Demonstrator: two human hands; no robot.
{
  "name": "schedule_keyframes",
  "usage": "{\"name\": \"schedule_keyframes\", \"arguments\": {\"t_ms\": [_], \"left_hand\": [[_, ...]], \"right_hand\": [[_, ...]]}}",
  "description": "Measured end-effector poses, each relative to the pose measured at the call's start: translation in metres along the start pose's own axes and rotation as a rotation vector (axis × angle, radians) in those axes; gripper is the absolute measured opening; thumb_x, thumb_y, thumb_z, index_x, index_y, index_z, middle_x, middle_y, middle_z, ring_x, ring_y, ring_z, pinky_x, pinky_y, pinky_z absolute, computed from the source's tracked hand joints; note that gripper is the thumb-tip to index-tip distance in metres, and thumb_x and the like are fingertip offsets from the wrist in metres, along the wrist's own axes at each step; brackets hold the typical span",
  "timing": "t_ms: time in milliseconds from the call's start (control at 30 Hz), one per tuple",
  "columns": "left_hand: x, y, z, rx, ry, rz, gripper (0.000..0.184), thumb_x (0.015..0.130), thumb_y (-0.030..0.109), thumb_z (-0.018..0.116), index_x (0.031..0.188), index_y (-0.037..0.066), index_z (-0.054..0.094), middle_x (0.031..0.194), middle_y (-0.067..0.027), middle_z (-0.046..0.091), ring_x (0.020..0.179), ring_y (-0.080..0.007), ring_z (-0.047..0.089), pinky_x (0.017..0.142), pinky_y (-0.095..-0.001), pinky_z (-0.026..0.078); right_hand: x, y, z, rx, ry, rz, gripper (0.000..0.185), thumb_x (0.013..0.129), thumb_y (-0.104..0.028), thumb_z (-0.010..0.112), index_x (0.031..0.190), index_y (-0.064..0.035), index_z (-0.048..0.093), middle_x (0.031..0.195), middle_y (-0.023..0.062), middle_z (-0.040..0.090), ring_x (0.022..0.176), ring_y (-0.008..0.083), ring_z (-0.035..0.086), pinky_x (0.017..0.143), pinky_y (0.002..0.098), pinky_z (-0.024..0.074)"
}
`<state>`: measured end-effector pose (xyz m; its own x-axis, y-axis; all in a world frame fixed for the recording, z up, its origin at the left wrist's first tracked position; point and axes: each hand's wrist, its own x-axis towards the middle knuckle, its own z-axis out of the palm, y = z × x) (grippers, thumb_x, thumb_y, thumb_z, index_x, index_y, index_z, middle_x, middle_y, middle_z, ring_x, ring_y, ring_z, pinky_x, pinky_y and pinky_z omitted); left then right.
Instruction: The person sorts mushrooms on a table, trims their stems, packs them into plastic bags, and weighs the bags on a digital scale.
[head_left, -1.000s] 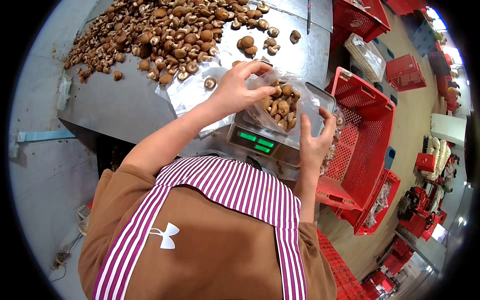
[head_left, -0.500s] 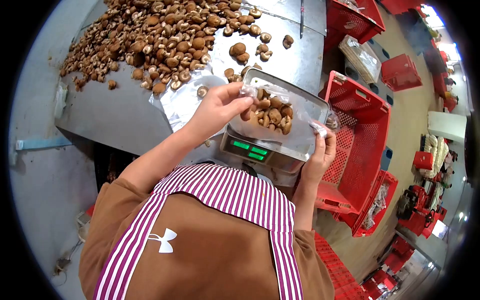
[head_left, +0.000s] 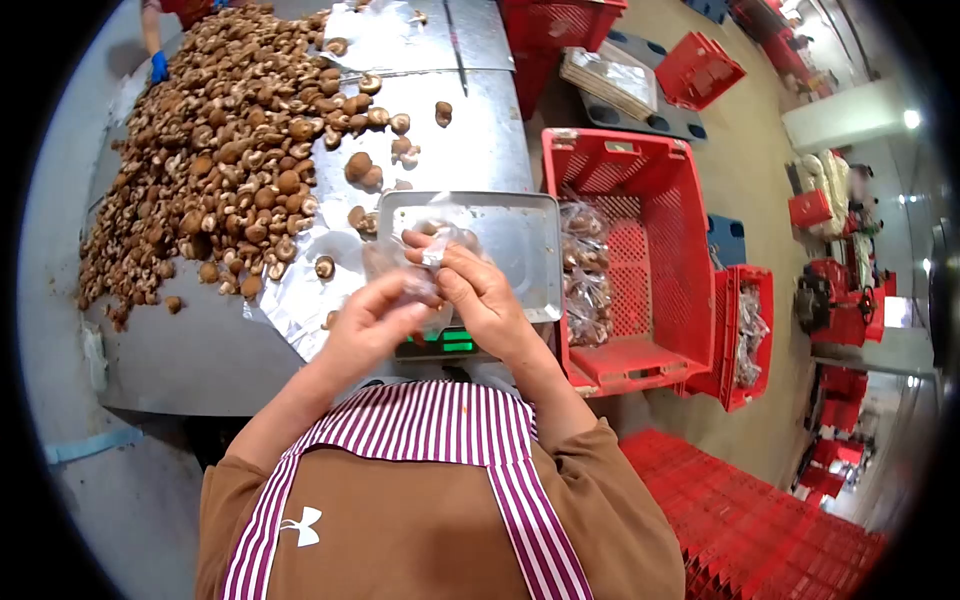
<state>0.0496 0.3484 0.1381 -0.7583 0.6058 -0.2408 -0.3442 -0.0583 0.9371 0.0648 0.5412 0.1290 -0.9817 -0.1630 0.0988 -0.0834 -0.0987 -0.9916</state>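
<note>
Over the left part of the scale's metal tray (head_left: 530,270), my two hands are close together at the top of a clear plastic bag (head_left: 437,215). My right hand (head_left: 480,295) has its fingers closed on gathered plastic. Just left of it, my left hand (head_left: 380,320) is closed on the bag's plastic too, somewhat blurred. The mushrooms in the bag are mostly hidden by the hands. Green digits glow on the scale's display (head_left: 457,342) below the hands. White plastic bags (head_left: 300,325) lie left of the scale, with a mushroom on them.
A large mushroom pile (head_left: 210,170) covers the table's left side. Right of the scale stands a red crate (head_left: 650,365) holding bagged mushrooms (head_left: 585,270). A smaller red crate (head_left: 765,300) lies beyond. At the top left is another person's blue-gloved hand (head_left: 159,67).
The bag's spread opening is now gathered between my hands, which have come together. The view has turned, showing more of the pile and another person's gloved hand.
</note>
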Motion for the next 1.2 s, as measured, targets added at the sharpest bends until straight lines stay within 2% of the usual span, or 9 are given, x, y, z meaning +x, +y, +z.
{"name": "schedule_keyframes", "arguments": {"t_ms": [133,300,433,667,767,833,1033,1167,1200], "left_hand": [[0.005,-0.005,0.006,0.028,-0.08,0.015,0.024,0.095,0.01,0.057,0.117,0.001,0.058,0.103,-0.0039,0.064,0.091,-0.0094,0.06,0.076,-0.0255,0.052],[0.046,-0.04,-0.063,0.07,0.127,0.0,0.019,0.091,0.011,0.062,0.108,0.003,0.061,0.094,-0.0004,0.063,0.088,-0.0078,0.058,0.079,-0.0258,0.048],[0.063,-0.066,-0.078,1.003,0.226,0.387,0.015,0.085,0.013,0.064,0.094,0.001,0.063,0.09,-0.0126,0.065,0.084,-0.0219,0.063,0.074,-0.0365,0.049],[0.096,-0.101,-0.104,0.545,0.507,-0.028,0.021,0.091,0.021,0.057,0.081,0.004,0.064,0.067,-0.0021,0.06,0.065,-0.0081,0.056,0.058,-0.026,0.044],[0.078,-0.062,-0.088,-0.106,0.324,-0.014,0.016,0.092,0.017,0.056,0.083,0.006,0.065,0.07,-0.0013,0.062,0.068,-0.0076,0.056,0.061,-0.025,0.045],[0.055,-0.032,-0.068,-0.222,0.206,-0.005,0.012,0.092,0.013,0.056,0.091,0.006,0.066,0.077,-0.0012,0.064,0.072,-0.0079,0.058,0.065,-0.0242,0.046],[0.03,-0.03,-0.035,0.139,-0.069,0.004,0.015,0.092,0.014,0.061,0.103,0.006,0.067,0.089,-0.0037,0.067,0.082,-0.0106,0.063,0.072,-0.0267,0.05],[0.057,-0.052,-0.097,-0.579,0.227,-0.128,0.024,0.091,0.018,0.063,0.111,0.005,0.063,0.095,-0.0119,0.067,0.09,-0.0184,0.064,0.083,-0.0312,0.05],[0.063,-0.047,-0.107,-0.781,0.257,-0.165,0.028,0.091,0.019,0.063,0.114,0.005,0.061,0.101,-0.0157,0.065,0.095,-0.0213,0.063,0.086,-0.0333,0.05]], "right_hand": [[0.007,-0.001,-0.01,-0.109,-0.049,0.172,0.025,0.096,-0.008,0.049,0.103,0.0049,0.069,0.068,0.003,0.054,0.061,0.0111,0.049,0.056,0.0283,0.0394],[0.002,0.035,-0.028,-0.792,0.003,-0.054,0.009,0.081,-0.009,0.067,0.079,-0.0004,0.065,0.077,0.012,0.062,0.076,0.0288,0.056,0.074,0.0372,0.0427],[-0.008,0.062,-0.023,-0.829,-0.082,-0.035,0.011,0.08,-0.011,0.07,0.079,-0.0014,0.064,0.084,0.0118,0.063,0.086,0.0316,0.059,0.081,0.0407,0.0436],[-0.019,0.048,-0.003,-0.9,-0.244,-0.306,0.007,0.08,-0.005,0.067,0.085,-0.002,0.063,0.104,0.0083,0.066,0.117,0.0339,0.054,0.101,0.047,0.0386],[-0.013,0.048,-0.007,-0.478,-0.087,-0.202,0.011,0.087,-0.001,0.059,0.096,-0.0007,0.066,0.107,0.0074,0.069,0.106,0.0242,0.06,0.091,0.0364,0.0459],[-0.009,0.029,0.006,0.218,0.173,0.287,0.022,0.095,-0.001,0.051,0.11,0.0014,0.067,0.108,0.0072,0.069,0.089,0.0114,0.06,0.076,0.0238,0.0467],[0.012,0.059,0.012,-0.059,0.24,0.175,0.023,0.098,-0.012,0.055,0.112,0.0035,0.066,0.085,-0.0023,0.06,0.071,0.004,0.048,0.06,0.0208,0.0393],[0.0,0.072,-0.012,-0.299,0.127,0.179,0.016,0.091,-0.01,0.063,0.102,0.0004,0.067,0.081,0.0044,0.062,0.071,0.0156,0.055,0.066,0.0283,0.0438],[-0.004,0.062,-0.009,-0.629,-0.013,-0.105,0.018,0.087,-0.01,0.066,0.102,-0.0005,0.066,0.084,0.0075,0.062,0.076,0.0213,0.057,0.069,0.0317,0.0451]]}}
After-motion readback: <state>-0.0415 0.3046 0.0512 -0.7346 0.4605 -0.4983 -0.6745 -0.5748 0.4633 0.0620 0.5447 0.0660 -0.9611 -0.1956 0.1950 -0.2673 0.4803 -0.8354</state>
